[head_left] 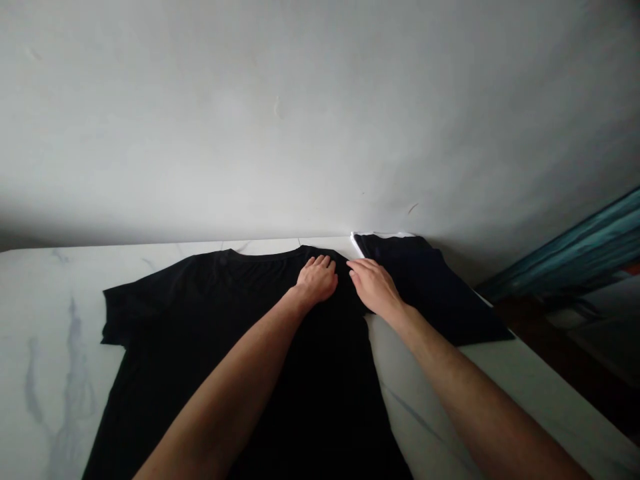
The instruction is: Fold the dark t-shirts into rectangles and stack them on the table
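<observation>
— Where has the black T-shirt (175, 333) been laid?
— It is spread flat on the white marble surface (45, 320), with the collar close to the far edge and a sleeve extended toward the left.

— And the hands?
— The left hand (316, 280) is placed flat on the shirt just below the collar. The right hand (374, 288) is laid just beside it, on the shirt's right shoulder area. Both are held open, and nothing is gripped.

— What is placed nearby?
— A folded dark garment (430, 287) is set just right of the shirt, with a white cloth (358, 245) seen under its far corner.
</observation>
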`<state>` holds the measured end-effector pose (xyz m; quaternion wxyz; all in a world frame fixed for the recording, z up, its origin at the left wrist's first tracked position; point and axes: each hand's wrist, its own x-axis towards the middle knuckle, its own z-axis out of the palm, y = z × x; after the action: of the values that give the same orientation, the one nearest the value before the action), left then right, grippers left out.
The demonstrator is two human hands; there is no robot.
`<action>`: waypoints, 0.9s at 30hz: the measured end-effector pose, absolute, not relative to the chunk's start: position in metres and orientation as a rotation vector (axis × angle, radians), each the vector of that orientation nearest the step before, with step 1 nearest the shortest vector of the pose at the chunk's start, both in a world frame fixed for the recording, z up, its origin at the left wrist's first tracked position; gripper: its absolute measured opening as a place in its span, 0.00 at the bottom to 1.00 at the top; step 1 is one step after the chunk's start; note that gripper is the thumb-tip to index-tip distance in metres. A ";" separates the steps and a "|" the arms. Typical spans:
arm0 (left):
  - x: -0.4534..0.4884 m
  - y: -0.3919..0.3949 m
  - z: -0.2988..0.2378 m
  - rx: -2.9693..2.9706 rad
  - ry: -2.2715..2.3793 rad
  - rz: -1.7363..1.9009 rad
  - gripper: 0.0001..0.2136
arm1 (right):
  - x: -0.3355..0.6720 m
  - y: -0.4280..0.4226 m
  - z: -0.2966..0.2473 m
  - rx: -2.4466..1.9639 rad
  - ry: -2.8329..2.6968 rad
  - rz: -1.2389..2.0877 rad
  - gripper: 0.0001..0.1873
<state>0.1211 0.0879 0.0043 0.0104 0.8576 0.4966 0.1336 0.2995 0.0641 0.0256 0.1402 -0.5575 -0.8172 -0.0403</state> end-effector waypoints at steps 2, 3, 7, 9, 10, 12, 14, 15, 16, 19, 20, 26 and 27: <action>0.120 0.088 -0.001 2.677 1.529 0.386 0.22 | 0.297 0.059 0.009 -1.525 -2.437 0.016 0.25; 0.120 0.089 -0.004 2.675 1.524 0.376 0.23 | 0.298 0.057 0.001 -1.536 -2.451 0.051 0.27; 0.119 0.090 -0.006 2.666 1.503 0.365 0.24 | 0.306 0.052 -0.023 -1.678 -2.473 0.082 0.34; 0.119 0.089 0.005 2.656 1.479 0.375 0.23 | 0.307 0.053 -0.024 -1.749 -2.490 0.098 0.36; 0.118 0.088 0.015 2.659 1.467 0.400 0.22 | 0.305 0.054 -0.022 -1.787 -2.502 0.111 0.37; 0.116 0.085 0.042 2.679 1.448 0.511 0.21 | 0.301 0.054 -0.016 -1.859 -2.528 0.145 0.39; 0.114 0.081 0.073 2.695 1.423 0.647 0.22 | 0.296 0.054 -0.010 -1.898 -2.554 0.175 0.41; 0.112 0.078 0.088 2.700 1.398 0.678 0.22 | 0.295 0.054 -0.007 -1.907 -2.561 0.186 0.41; 0.109 0.073 0.101 2.708 1.367 0.667 0.22 | 0.294 0.054 -0.005 -1.911 -2.564 0.196 0.42; 0.092 0.045 0.116 2.771 1.309 0.448 0.22 | 0.293 0.052 -0.001 -1.919 -2.560 0.237 0.42; 0.083 0.028 0.114 2.797 1.309 0.355 0.22 | 0.293 0.051 0.000 -1.921 -2.560 0.257 0.42; 0.006 -0.146 0.055 2.877 1.374 0.108 0.25 | 0.291 0.050 0.010 -1.937 -2.572 0.373 0.43; 0.000 -0.178 0.044 2.926 1.355 0.155 0.24 | 0.291 0.050 0.013 -1.929 -2.582 0.393 0.43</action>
<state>-0.0003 -0.1784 0.0440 -0.0433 0.9056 0.4192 0.0480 0.2913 0.0500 0.0127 -0.0526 -0.5933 -0.7941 0.1209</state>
